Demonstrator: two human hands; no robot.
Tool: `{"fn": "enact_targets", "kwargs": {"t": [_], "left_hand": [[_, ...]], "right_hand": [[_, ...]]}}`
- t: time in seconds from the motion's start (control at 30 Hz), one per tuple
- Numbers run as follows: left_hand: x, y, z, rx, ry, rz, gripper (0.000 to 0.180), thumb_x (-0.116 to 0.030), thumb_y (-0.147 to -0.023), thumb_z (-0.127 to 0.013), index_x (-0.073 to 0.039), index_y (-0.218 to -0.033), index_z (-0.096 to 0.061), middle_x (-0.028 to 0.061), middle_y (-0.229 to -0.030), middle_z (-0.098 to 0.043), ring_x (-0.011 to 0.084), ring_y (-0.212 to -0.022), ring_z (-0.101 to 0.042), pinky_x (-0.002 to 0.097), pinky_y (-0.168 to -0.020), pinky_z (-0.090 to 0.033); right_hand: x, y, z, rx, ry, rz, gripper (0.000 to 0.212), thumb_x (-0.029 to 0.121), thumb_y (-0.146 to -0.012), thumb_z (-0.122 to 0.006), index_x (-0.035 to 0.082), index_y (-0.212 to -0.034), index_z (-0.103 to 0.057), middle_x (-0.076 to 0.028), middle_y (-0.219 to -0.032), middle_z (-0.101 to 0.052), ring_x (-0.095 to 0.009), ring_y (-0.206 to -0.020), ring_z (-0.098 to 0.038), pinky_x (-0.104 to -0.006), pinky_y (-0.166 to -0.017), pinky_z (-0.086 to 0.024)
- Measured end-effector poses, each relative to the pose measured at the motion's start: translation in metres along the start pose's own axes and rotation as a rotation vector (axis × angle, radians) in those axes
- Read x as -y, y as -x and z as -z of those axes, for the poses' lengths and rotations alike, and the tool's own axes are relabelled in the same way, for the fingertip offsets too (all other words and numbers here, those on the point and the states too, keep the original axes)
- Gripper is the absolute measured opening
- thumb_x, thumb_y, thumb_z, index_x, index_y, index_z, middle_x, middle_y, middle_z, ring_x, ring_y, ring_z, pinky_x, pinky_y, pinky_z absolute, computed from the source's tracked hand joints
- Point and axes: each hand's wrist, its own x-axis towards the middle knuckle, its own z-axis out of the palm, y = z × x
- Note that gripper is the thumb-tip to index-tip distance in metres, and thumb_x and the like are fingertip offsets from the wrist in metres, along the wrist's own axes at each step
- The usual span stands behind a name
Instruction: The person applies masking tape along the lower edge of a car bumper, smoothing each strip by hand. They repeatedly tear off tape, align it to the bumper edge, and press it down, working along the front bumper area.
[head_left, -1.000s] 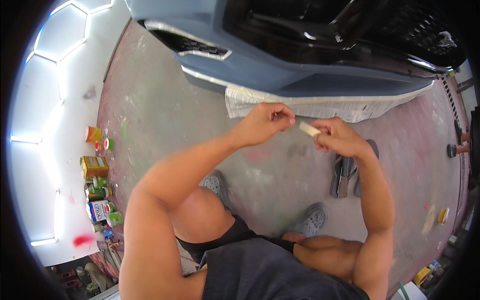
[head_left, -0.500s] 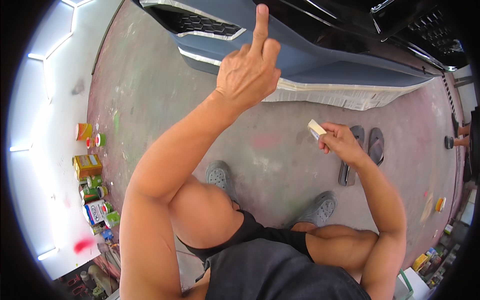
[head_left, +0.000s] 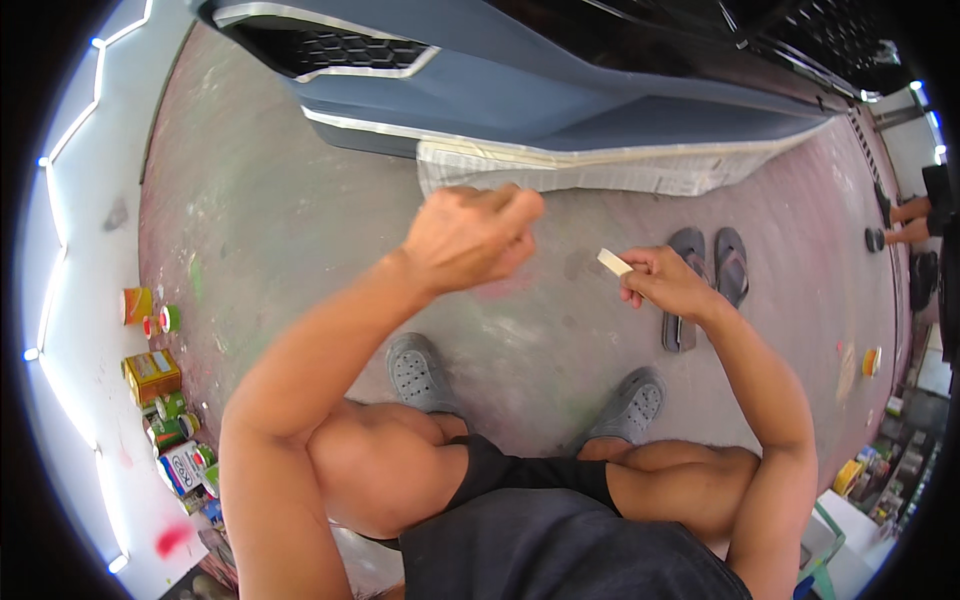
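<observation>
Blurred by movement, my left hand (head_left: pixel 472 238) has its fingers curled in, in front of the lower edge of a blue-grey car bumper (head_left: pixel 500 85). Whatever its fingers may hold is hidden. Newspaper sheeting (head_left: pixel 640 178) hangs from strips of masking tape along that lower edge, just beyond the hand. To the right and nearer, my right hand (head_left: pixel 665 282) grips a pale roll of masking tape (head_left: pixel 613 262) between thumb and fingers, apart from the bumper. More tape borders the black honeycomb grille (head_left: pixel 350 50) at the bumper's left.
A pair of dark flip-flops (head_left: pixel 731 265) lies on the stained floor beyond my right hand. Several paint cans (head_left: pixel 153 373) line the left wall. At the far right another person's legs (head_left: pixel 908 222) show. My grey clogs (head_left: pixel 418 372) are below my hands.
My left hand has come down off the bumper, and its outstretched index finger has curled in. The newspaper it partly covered shows more. My right hand still holds the tape roll, nearly in place.
</observation>
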Motion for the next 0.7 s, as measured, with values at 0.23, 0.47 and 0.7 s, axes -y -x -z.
{"fn": "enact_targets", "kwargs": {"t": [0.23,0.47,0.7], "left_hand": [[-0.022,-0.067,-0.014,-0.188,-0.206,0.05,0.028,-0.008,-0.075,-0.076,-0.002,-0.09,-0.052,0.0443,-0.162,-0.036,0.028,-0.062,-0.072,0.0333,-0.052,-0.058],[-0.048,-0.117,-0.076,-0.202,-0.138,0.305,0.03,-0.008,-0.078,-0.073,-0.001,-0.098,-0.052,0.0504,-0.166,-0.013,0.0394,-0.064,-0.075,0.0378,-0.052,-0.06],[-0.082,-0.163,-0.067,-0.058,-0.046,-0.015,0.027,-0.012,-0.085,-0.07,-0.008,-0.105,-0.053,0.0194,-0.123,-0.067,0.0342,-0.058,-0.071,0.0405,-0.049,-0.055]], "right_hand": [[0.003,-0.001,-0.004,-0.005,-0.015,0.039,0.037,0.014,-0.097,-0.06,-0.006,-0.127,-0.069,-0.006,-0.087,-0.073,-0.012,-0.073,-0.065,-0.0287,-0.071,-0.051],[0.002,0.001,0.002,-0.012,-0.017,0.109,0.036,0.015,-0.096,-0.061,-0.006,-0.124,-0.069,-0.007,-0.088,-0.073,-0.013,-0.074,-0.066,-0.0301,-0.071,-0.052],[-0.021,0.007,0.017,0.016,0.002,0.083,0.033,0.016,-0.097,-0.061,-0.005,-0.12,-0.07,-0.006,-0.088,-0.073,-0.013,-0.074,-0.066,-0.0296,-0.07,-0.052]]}}
